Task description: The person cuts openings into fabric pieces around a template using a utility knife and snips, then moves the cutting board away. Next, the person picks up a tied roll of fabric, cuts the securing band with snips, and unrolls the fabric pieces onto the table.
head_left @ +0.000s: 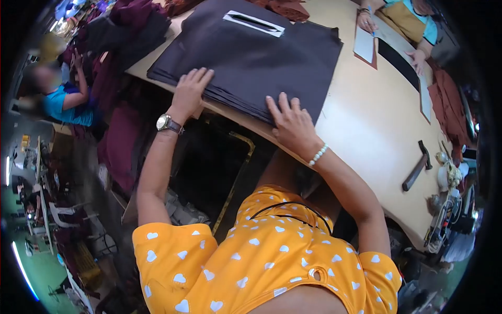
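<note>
A thick stack of dark fabric pieces [251, 65] lies on the table, its layers showing along the near edge. On top of it, near the far side, sits a white rectangular frame [229, 20] with a dark slot in its middle. My left hand [192, 90], with a watch on the wrist, rests on the near left edge of the stack, fingers stretched over the cloth. At the near right corner, my right hand [293, 119] lies with its fingers spread on the top layer. Neither hand visibly lifts any piece.
A hammer [417, 171] lies on the pale tabletop [361, 136] at the right. Across the table, another person's hand [367, 22] holds a pen over a white-and-brown card [364, 46]. Brown cloth [448, 99] and maroon cloth [123, 141] flank the table. Another person [68, 99] is at the left.
</note>
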Demonstrator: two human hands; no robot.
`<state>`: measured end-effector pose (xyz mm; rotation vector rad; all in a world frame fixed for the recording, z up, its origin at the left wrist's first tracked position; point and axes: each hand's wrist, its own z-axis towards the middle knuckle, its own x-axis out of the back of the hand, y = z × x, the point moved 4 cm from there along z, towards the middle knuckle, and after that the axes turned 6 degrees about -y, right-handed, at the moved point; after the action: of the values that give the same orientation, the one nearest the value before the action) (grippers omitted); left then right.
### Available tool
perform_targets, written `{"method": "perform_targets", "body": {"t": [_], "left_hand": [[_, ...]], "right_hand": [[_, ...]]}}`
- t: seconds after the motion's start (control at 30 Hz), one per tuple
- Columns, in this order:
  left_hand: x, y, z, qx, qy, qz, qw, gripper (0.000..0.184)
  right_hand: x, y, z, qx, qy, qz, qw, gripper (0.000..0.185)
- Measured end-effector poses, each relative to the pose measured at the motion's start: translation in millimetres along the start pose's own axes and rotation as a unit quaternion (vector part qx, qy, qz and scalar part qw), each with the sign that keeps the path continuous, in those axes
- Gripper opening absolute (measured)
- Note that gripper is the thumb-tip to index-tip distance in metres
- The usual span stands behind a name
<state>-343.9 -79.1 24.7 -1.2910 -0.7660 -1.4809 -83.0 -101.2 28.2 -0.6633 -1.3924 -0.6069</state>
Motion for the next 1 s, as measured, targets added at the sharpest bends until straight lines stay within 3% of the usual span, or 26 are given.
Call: {"method": "perform_targets", "body": {"t": [0.07, 0.13, 0.2, 0.27, 0.3, 0.33, 0.4, 0.43, 0.53, 0.63, 0.73, 0.83, 0.9, 0.97, 1.0], "left_hand": [[0.8, -15.9, -32.3, 0.131, 0.124, -0.044, 0.983, 0.063], [-17.4, -21.0, -73.7, 0.278, 0.222, -0.101, 0.929, 0.058], [-57.3, -14.2, -115.4, 0.376, 0.235, -0.128, 0.887, 0.059], [-108.8, 1.6, -150.2, 0.431, 0.195, -0.17, 0.865, 0.055], [-137.4, 9.7, -163.5, 0.454, 0.139, -0.17, 0.863, 0.055], [-156.5, 20.6, -169.3, 0.495, 0.02, -0.194, 0.847, 0.058], [-247.3, 39.0, -199.9, 0.458, 0.005, -0.163, 0.874, 0.047], [-250.1, 51.1, -186.8, 0.426, -0.113, -0.204, 0.874, 0.042], [-359.7, 78.9, -215.6, 0.468, -0.184, -0.291, 0.814, 0.042], [-363.7, 113.2, -214.9, 0.519, -0.258, -0.349, 0.736, 0.047], [-500.2, 135.5, -248.7, 0.43, -0.277, -0.372, 0.775, 0.06], [-395.9, 139.6, -208.5, 0.486, -0.283, -0.405, 0.721, 0.067], [-375.6, 134.4, -197.0, 0.486, -0.306, -0.412, 0.707, 0.066], [-404.0, 130.1, -202.1, 0.462, -0.311, -0.414, 0.72, 0.066], [-455.9, 136.1, -216.1, 0.437, -0.307, -0.413, 0.738, 0.065]], "right_hand": [[2.1, 4.0, -15.5, -0.007, 0.053, 0.065, 0.996, 0.064], [-11.0, 6.9, -36.3, -0.041, 0.072, 0.082, 0.993, 0.072], [-16.6, 6.1, -58.9, -0.078, 0.072, 0.058, 0.993, 0.077], [-21.3, 9.6, -78.7, -0.114, 0.054, 0.038, 0.991, 0.084], [-22.7, 12.6, -85.9, -0.132, 0.046, 0.026, 0.99, 0.087], [-22.4, 17.7, -90.7, -0.156, 0.039, 0.018, 0.987, 0.09], [-21.2, 27.3, -101.3, -0.207, 0.021, 0.002, 0.978, 0.096], [-21.7, 29.9, -103.2, -0.213, 0.031, -0.009, 0.976, 0.102], [-23.0, 30.0, -99.1, -0.226, 0.02, -0.013, 0.974, 0.103], [-23.6, 29.8, -96.2, -0.227, 0.011, -0.031, 0.973, 0.105], [-23.5, 28.7, -95.5, -0.228, 0.003, -0.03, 0.973, 0.107], [-23.4, 28.0, -94.4, -0.231, -0.003, -0.028, 0.973, 0.107], [-23.1, 27.5, -93.8, -0.214, 0.004, -0.02, 0.977, 0.106], [-22.8, 25.2, -91.1, -0.212, 0.01, -0.024, 0.977, 0.106], [-22.8, 24.0, -90.8, -0.212, 0.011, -0.02, 0.977, 0.106]]}}
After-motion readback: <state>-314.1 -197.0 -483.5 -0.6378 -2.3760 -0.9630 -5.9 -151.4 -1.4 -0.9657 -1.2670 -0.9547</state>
